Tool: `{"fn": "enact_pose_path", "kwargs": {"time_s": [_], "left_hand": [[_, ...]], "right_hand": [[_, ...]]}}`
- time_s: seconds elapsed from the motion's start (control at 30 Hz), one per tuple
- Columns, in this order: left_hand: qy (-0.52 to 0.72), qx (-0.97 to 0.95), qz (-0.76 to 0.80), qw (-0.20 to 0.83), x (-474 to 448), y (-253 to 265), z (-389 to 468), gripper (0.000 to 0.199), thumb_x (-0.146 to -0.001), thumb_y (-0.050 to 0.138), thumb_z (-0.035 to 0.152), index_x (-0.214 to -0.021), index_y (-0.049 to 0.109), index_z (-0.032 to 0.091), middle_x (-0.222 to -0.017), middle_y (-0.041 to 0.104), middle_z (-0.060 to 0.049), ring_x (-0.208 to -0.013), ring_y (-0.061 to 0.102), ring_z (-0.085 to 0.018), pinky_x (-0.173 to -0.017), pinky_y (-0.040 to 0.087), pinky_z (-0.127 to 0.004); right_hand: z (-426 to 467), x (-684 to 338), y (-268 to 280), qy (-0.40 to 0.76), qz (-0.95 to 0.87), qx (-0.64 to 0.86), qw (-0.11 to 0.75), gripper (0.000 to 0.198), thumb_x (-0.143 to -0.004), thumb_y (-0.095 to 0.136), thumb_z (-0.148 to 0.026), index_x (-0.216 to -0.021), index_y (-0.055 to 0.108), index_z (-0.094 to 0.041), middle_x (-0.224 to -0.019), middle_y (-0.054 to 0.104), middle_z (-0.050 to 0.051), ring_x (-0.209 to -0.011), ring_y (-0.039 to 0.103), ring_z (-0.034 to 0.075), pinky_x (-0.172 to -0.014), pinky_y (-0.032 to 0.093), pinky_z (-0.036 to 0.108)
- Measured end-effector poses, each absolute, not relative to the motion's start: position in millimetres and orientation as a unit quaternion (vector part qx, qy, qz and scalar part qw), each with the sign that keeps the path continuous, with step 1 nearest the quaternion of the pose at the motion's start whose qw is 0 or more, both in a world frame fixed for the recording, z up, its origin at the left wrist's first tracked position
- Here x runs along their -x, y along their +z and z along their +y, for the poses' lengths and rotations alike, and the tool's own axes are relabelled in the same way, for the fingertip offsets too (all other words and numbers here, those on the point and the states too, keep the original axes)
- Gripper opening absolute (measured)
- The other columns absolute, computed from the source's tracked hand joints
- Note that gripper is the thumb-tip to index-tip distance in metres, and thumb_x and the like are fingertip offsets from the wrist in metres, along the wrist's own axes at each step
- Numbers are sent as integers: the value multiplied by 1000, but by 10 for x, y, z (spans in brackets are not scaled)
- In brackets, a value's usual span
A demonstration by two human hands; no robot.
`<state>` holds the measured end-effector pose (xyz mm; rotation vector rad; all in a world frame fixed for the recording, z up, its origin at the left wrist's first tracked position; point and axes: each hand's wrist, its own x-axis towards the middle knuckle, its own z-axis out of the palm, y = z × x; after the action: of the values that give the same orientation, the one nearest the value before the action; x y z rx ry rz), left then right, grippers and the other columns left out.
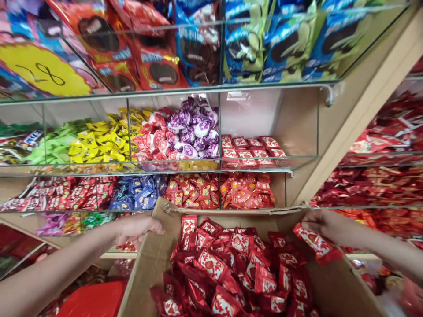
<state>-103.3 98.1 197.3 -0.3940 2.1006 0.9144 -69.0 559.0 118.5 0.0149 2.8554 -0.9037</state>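
The red packet point(317, 245) is sitting in the right hand point(325, 224), pinched by one end while the rest is hanging out over the right rim of the cardboard box point(148, 268). The fingers are clenching around that end; how firmly cannot be told. The left hand point(137, 229) is gripping the box's left wall near its torn top corner, fingers curling over the edge.

Inside the box, a loose heap of matching red packets point(231, 268) is filling it nearly to the rim. Behind it, glass shelves point(218, 169) are carrying sorted sweets — a compartment of red packets point(247, 191) just above the box, purple and pink ones point(188, 132) higher up, yellow ones point(99, 141) to the left. A red lid point(94, 299) is lying below the left forearm.

The packet is being held by one slick end only, so it could slide free — landing either back in the heap or outside the box. The box looks to be braced mainly by the left hand; if that grip slackens, the box could tilt and spill packets over the rim.
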Motion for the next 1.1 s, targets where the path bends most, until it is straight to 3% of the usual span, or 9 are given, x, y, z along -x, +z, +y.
{"fn": "enact_pose_path", "kwargs": {"time_s": [0.2,0.3,0.4,0.5,0.6,0.7,0.77,0.87,1.1], "left_hand": [[318,119,890,305,978,2020,1022,54,-66,49,55,-100,50,13,-96,56,-12,-84,54,-27,-52,43,-28],[277,63,923,261,984,2021,981,61,-70,44,59,-116,40,20,-117,47,-8,-104,46,-25,-78,42,-32],[161,-42,985,54,952,2022,1029,63,-74,46,45,-128,26,19,-125,40,-8,-112,40,-23,-95,29,-35],[90,-256,945,-182,826,2042,1329,48,-74,41,20,-122,38,23,-127,37,-2,-117,31,-20,-100,21,-35],[220,-337,914,-48,690,2042,1841,44,-80,38,22,-123,35,31,-123,40,3,-113,35,-15,-99,25,-31],[496,-257,805,199,683,1989,2293,52,-75,52,41,-121,34,24,-106,49,-3,-86,50,-12,-72,43,-24],[566,-223,761,227,750,1939,2444,42,-70,59,42,-101,47,16,-78,49,0,-65,45,-7,-58,37,-19],[561,-202,768,234,846,1890,2469,33,-68,61,39,-81,48,12,-55,30,6,-48,25,-5,-44,19,-20],[560,-240,775,168,804,1930,2378,40,-76,54,28,-113,38,24,-54,28,7,-47,26,-6,-44,21,-20]], "right_hand": [[5572,667,1207,-296,949,23,107,29,-75,40,-41,-57,49,-20,-49,48,-3,-47,41,12,-47,33,23],[5548,598,1250,-286,954,31,89,31,-77,37,-42,-61,54,-20,-55,54,0,-53,48,15,-51,38,25],[5426,511,1353,-192,977,51,-78,32,-76,40,-41,-66,63,-21,-78,61,9,-82,53,25,-72,41,36],[5123,439,1529,-179,951,68,-242,30,-75,44,-41,-73,66,-21,-91,56,13,-89,49,28,-78,38,43],[4711,435,1693,-392,896,100,-185,26,-78,45,-41,-78,62,-20,-71,56,6,-67,52,18,-61,43,31],[4387,496,1756,-582,809,73,-51,28,-76,49,-46,-73,56,-19,-53,52,-1,-46,48,11,-43,39,23],[4278,544,1753,-638,766,69,15,29,-75,51,-47,-69,53,-18,-50,51,-3,-42,46,9,-40,38,21],[4223,607,1739,-647,754,106,35,26,-75,53,-43,-70,52,-18,-53,49,-4,-46,43,8,-43,36,20],[4092,702,1713,-668,738,98,5,33,-77,51,-41,-55,46,-16,-53,34,-5,-50,31,7,-48,29,21]]}}
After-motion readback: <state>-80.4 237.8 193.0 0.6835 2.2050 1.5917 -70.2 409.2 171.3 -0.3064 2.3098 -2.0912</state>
